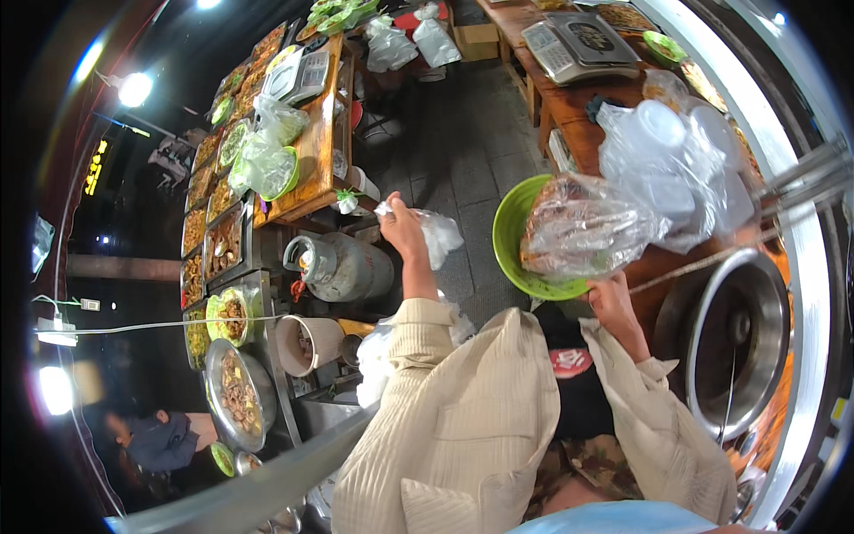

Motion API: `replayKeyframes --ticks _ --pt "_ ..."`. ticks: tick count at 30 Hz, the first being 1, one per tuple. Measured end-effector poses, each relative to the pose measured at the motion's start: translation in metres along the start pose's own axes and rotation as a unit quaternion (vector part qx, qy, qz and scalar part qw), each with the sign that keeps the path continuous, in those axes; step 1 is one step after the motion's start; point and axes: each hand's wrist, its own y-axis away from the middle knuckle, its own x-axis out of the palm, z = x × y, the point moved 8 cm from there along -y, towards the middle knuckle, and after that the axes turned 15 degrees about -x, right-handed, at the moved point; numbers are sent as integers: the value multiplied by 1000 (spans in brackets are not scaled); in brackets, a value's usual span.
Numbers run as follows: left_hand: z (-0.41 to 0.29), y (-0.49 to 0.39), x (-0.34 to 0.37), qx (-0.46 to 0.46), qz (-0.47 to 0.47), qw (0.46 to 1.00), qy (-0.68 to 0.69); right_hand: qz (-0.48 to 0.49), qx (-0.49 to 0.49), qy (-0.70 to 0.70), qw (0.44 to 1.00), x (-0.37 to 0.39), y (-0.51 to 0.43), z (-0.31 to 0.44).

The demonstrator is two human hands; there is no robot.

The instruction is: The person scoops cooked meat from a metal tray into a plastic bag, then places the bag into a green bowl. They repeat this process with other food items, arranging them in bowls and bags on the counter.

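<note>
My left hand [401, 230] is closed on a crumpled white plastic bag [442, 237], held above the dark floor. My right hand [610, 300] grips the near rim of a green bowl [510, 257]. Inside that bowl lies a clear plastic bag [587, 233] with reddish-brown food in it; the bag drapes over the bowl's right side. Just right of the bowl, on the wooden table, is a bag of clear plastic containers [667, 167].
A gas cylinder [353, 267] and a white bucket [303, 347] stand at left, beside a counter of food trays [223, 243]. Scales sit on both wooden tables [303, 167]. A large metal pot [737, 340] is at right. A person [160, 440] stands beyond the counter.
</note>
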Motion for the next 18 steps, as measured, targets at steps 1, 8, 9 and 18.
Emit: replayKeyframes --ticks 1,8,9,18 --pt "-7 -12 3 7 -8 1000 -1 20 -18 23 999 -6 -26 -6" --pt "-32 -73 -44 -17 -114 993 9 -9 72 -156 985 39 -199 -30" --pt "-41 -80 -44 -7 -106 994 -9 -6 85 -152 985 48 -220 -37" --pt "-96 -188 -63 38 -155 987 16 92 135 -85 983 164 -410 -112"
